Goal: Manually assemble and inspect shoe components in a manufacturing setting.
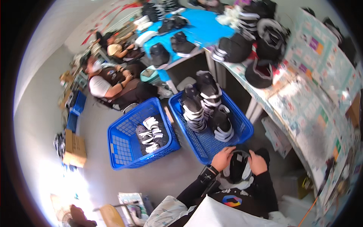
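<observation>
In front of my body I hold a black cap (237, 168), its hollow inside turned up toward me and its pale lining partly showing. The fingers of my left hand (222, 159) close on its left rim. On the opposite rim, my right hand (258, 163) grips with the thumb inward. Just beyond my hands stands a blue plastic basket (196, 151) with stacks of nested black caps (221, 123) with white edges. To its left, a second blue basket (124, 163) contains dark pieces with white bands (153, 134), partly blurred.
A long worktable (291, 102) with patterned covering runs along my right, bearing piled black caps (259, 73) and a dark tool with an orange cord (314, 204). A blue-topped table (208, 26) holds more caps. Two seated people (100, 85) are at the left; a cardboard box (75, 149) stands by the wall.
</observation>
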Motion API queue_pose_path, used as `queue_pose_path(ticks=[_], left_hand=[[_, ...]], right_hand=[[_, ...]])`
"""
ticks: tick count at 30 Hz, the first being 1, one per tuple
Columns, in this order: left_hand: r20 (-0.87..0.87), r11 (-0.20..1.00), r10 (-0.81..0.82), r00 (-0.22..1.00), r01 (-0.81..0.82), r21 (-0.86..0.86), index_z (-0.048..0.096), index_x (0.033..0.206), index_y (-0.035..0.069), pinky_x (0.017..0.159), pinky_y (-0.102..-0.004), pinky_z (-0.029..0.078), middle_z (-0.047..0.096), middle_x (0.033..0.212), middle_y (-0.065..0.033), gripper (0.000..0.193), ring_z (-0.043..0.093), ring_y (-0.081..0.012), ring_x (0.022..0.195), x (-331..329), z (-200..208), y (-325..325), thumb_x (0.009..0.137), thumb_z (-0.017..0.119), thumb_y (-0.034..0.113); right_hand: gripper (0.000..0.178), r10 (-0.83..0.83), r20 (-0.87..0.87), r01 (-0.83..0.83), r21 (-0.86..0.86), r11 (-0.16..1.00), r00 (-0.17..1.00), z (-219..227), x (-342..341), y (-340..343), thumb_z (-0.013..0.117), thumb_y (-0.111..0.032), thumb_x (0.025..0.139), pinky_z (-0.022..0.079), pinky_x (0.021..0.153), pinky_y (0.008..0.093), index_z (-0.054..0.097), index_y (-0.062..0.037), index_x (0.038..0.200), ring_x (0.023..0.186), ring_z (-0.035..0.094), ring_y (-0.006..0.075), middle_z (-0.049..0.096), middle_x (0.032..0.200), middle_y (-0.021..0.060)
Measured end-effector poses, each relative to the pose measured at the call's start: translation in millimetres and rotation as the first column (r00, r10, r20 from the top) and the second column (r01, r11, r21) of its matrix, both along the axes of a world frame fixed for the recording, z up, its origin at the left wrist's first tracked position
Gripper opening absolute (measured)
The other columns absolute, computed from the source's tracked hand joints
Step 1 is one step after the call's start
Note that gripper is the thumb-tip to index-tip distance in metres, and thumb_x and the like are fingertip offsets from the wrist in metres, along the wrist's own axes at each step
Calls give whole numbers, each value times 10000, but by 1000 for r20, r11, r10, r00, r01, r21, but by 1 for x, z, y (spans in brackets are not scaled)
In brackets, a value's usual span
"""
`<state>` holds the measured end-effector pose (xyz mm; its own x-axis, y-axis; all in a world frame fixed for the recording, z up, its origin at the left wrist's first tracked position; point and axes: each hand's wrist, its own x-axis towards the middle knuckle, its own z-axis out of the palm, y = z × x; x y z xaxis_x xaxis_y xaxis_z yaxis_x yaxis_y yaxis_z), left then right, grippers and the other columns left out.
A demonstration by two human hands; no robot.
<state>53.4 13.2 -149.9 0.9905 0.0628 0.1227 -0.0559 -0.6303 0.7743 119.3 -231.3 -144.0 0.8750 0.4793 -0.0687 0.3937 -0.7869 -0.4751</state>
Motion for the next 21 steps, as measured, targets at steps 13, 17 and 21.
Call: queue_pose_path(ticks=[13,17,21], left_hand=[[16,994,-98,995,99,-41,666,1403,33,1033,-457,540,703,1311,-226,364,676,-430,1197,13,-2,10,1048,585,43],[48,994,-83,995,86,-61,656,1435,46,1045,-449,531,710,1308,-211,395,677,-422,1202,5,-24,12,1045,591,47],[82,993,-110,991,113,-32,656,1427,55,1028,-458,534,703,1305,-215,389,668,-434,1200,8,-14,-7,1042,608,56]], right_hand=[[1185,-510,401,425,285,859,761,198,-16,-109,978,-466,673,311,1262,587,408,-105,1646,1536,378,459,452,1622,203],[1194,-189,834,689,-276,670,518,244,7,-205,1008,-436,657,465,1168,517,410,-52,1615,1384,571,424,600,1472,226],[1037,-865,-120,872,126,473,487,251,24,-258,929,-525,794,595,949,467,441,-45,1573,1108,739,341,765,1163,146]])
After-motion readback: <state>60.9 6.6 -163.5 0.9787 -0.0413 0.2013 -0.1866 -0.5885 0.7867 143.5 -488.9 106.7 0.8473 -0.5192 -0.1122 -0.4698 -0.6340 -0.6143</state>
